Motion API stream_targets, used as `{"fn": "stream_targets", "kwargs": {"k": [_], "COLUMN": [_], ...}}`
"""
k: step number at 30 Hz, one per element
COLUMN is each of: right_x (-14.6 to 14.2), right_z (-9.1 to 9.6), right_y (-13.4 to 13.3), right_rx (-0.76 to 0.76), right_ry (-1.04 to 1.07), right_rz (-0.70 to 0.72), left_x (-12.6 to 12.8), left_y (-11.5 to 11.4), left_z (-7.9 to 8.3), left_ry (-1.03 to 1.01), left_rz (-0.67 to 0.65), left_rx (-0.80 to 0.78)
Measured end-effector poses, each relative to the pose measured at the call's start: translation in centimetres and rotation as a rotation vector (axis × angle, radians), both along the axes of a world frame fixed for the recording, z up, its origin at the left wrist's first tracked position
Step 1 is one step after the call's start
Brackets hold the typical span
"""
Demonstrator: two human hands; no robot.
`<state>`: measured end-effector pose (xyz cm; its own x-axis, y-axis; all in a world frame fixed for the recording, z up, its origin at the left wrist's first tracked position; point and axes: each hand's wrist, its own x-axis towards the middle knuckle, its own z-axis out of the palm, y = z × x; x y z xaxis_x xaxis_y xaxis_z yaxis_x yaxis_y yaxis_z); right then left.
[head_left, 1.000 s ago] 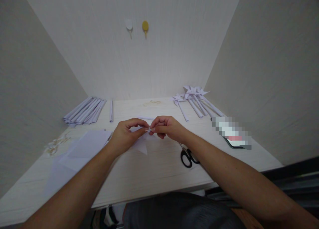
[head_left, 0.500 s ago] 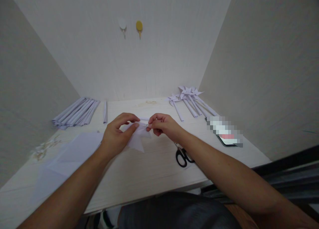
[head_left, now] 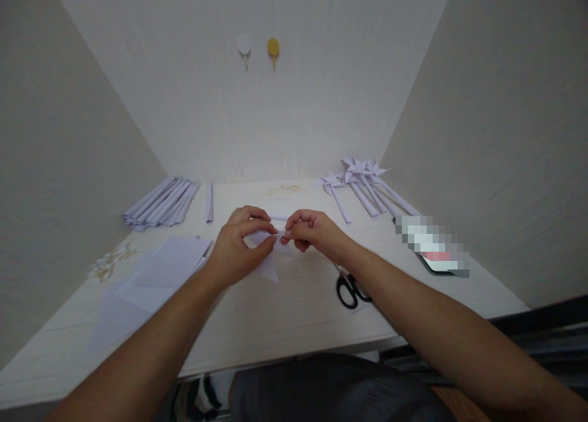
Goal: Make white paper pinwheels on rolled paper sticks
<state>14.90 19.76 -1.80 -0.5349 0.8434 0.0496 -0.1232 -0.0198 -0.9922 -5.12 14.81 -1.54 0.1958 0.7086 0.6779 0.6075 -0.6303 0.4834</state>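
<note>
Holds a folded white paper piece [head_left: 267, 267] over the pale table [head_left: 285, 324], between both hands and straight ahead of the body. Pinches one part in the left hand [head_left: 245, 241], with thumb and fingertips drawn narrow, and lets a loose pointed corner hang below the thumb. Grips the small gathered part in the right hand [head_left: 316, 232], equally narrow, with thumb against bent fingers; cannot tell the exact fold at so small a size. Has a slim paper stick [head_left: 278, 218] just beyond the fingertips, partly hidden, and black-handled scissors [head_left: 346, 292] partly under the right forearm. Has loose white sheets [head_left: 165, 263] near the left forearm, with a pale tangle [head_left: 110, 264] farther left. Sees toward the wall, on the left, a bundle of rolled paper sticks [head_left: 160, 204] and a single roll [head_left: 209, 203] apart from it; on the right, overlapping paper pinwheels [head_left: 362, 169], with a phone [head_left: 436, 264] nearer. Faces a white hook [head_left: 244, 45] and a yellow hook [head_left: 273, 46], side by side.
</note>
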Motion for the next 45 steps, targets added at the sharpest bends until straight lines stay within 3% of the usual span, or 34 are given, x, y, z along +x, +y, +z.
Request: {"fn": "stream_targets", "kwargs": {"k": [9, 17, 30, 39, 45], "right_x": [0.00, -0.11, 0.02, -0.15, -0.13], "right_z": [-0.13, -0.43, -0.19, -0.30, -0.43], "right_y": [-0.06, -0.16, -0.44, -0.28, 0.44], "right_rx": [0.045, 0.112, 0.148, 0.114, 0.048], "right_ry": [-0.054, -0.047, -0.094, -0.143, -0.145], "right_rz": [0.050, 0.054, 0.038, -0.034, -0.193], "left_x": [-0.18, -0.20, 0.01, -0.02, -0.14], "left_y": [0.17, 0.33, 0.40, 0.56, 0.65], "left_z": [-0.27, -0.41, -0.28, -0.42, -0.30], "left_ry": [0.067, 0.038, -0.011, -0.026, -0.142], "left_rz": [-0.033, -0.045, 0.109, 0.142, 0.238], "left_rx": [0.041, -0.043, -0.158, -0.165, -0.229]}}
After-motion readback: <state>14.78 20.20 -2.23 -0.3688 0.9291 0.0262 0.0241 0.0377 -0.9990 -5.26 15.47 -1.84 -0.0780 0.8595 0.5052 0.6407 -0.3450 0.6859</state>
